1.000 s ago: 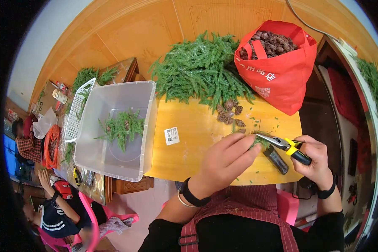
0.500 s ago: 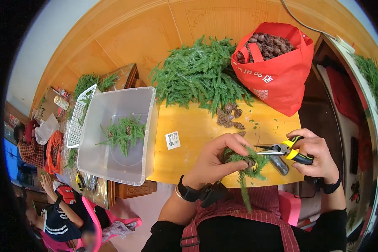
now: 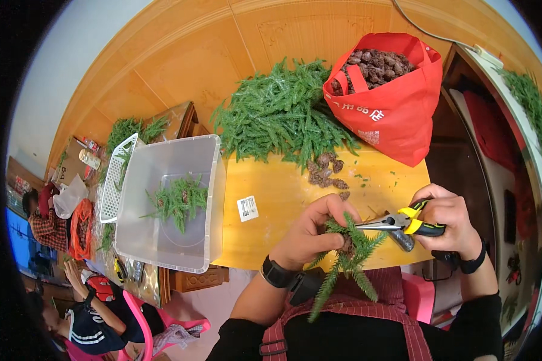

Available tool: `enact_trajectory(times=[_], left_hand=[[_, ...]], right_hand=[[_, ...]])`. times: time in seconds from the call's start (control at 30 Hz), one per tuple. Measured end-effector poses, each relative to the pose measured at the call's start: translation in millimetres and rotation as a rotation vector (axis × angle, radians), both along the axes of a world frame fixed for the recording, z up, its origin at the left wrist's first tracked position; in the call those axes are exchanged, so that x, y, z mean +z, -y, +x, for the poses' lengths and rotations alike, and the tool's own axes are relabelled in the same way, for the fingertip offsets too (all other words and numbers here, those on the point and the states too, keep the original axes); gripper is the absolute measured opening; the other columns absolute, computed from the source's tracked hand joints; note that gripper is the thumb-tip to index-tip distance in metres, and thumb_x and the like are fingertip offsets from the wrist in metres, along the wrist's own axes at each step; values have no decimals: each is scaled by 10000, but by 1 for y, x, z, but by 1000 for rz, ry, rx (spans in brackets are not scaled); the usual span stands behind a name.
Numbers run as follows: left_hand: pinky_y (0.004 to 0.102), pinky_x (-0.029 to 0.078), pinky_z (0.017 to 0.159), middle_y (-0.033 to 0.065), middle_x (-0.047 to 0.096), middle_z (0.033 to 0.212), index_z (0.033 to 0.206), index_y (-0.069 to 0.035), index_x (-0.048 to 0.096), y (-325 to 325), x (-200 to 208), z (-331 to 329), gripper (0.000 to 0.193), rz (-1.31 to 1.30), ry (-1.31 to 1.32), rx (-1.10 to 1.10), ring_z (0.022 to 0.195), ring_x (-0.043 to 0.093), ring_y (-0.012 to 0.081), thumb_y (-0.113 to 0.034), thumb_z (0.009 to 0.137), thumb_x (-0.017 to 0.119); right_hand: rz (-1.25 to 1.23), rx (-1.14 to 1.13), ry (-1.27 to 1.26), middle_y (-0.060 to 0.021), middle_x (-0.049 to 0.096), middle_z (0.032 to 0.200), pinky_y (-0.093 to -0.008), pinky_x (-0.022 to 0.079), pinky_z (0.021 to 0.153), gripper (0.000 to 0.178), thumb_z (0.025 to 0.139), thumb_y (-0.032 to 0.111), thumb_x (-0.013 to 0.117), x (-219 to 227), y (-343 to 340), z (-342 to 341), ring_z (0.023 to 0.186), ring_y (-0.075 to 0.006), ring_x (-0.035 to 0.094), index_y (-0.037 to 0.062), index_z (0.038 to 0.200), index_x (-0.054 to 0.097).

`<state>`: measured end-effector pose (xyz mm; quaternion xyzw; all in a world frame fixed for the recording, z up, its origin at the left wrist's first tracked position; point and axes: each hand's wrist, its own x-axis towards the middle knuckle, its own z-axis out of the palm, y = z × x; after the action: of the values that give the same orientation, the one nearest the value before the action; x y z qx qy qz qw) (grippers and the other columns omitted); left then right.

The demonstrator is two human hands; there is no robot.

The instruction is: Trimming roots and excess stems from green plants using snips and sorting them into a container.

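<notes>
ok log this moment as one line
left hand: holds green sprig | right hand: holds yellow-black pliers | loose pinecones: on table

The green sprig (image 3: 356, 256), one second ago mostly hidden behind the left hand (image 3: 312, 233), now is turned outward: its branches spread below the near edge of the desk (image 3: 277, 240). The pliers' tips (image 3: 362, 227) have come closer to this hand's fingers (image 3: 350, 209).

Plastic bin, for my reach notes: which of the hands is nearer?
Left. The left hand is right of the bin, holding a sprig; the right hand, gripping pliers, is farther right.
</notes>
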<state>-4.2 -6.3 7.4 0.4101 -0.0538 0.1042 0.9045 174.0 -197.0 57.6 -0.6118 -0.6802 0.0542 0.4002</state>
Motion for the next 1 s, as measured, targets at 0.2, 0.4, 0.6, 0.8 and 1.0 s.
enact_trajectory(times=[0.2,0.4,0.6,0.8,1.0], left_hand=[[298,475,722,115,530,956,901,-69,481,-10,12,2,307,798,145,381,819,575,211,20,694,690],[267,453,728,79,538,934,968,-49,494,4,20,7,289,1042,179,661,786,539,154,53,724,611],[238,436,734,41,542,910,1058,-20,474,3,28,0,283,573,-222,343,807,524,116,-11,782,541],[228,431,687,48,564,913,1052,-57,462,-1,20,-1,230,166,-107,155,816,532,97,-102,840,540],[221,421,670,33,556,902,1013,-70,466,0,18,-2,197,138,-101,77,820,533,103,-106,833,537]], right_hand=[[28,-123,12,-63,519,562,-324,504,659,253,618,63,732,-3,5,-4,625,-258,591,52,561,485],[8,-181,10,-78,510,553,-335,499,694,233,632,64,713,-4,3,-11,615,-270,582,39,576,488],[-44,-150,14,-93,602,690,-373,467,744,191,577,97,693,-3,7,-9,820,-319,597,26,660,537],[-83,-107,-53,-111,608,722,-401,454,766,201,585,127,689,-4,8,-6,886,-351,583,25,656,530],[-49,-56,-80,-108,607,720,-391,455,756,210,591,132,683,-6,1,-6,892,-342,583,31,639,506]])
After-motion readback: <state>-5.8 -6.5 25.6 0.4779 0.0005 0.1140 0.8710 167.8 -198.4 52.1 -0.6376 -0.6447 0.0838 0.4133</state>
